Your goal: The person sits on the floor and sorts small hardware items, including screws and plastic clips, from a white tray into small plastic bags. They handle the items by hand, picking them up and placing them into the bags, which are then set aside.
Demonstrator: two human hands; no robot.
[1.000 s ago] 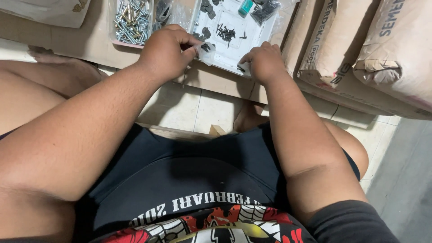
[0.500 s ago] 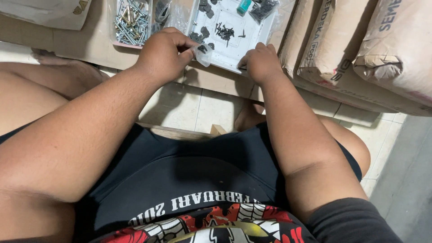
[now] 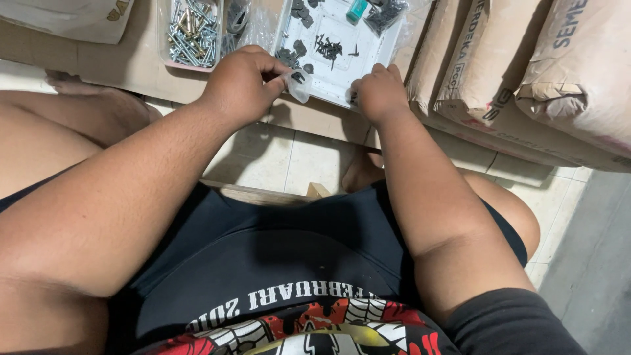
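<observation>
My left hand pinches a small clear plastic bag at the near edge of a white tray. The tray holds several dark screws and small dark metal pieces. My right hand rests curled on the tray's near right edge; what its fingertips hold is hidden. Both forearms reach forward from my lap.
A clear box of silver screws and bolts stands left of the tray on a cardboard strip. Large paper sacks lie at the right. A small teal object sits at the tray's far side. Tiled floor is below.
My left hand has lifted the clear bag a little further off the tray's edge. The right hand stays at the tray's near edge.
</observation>
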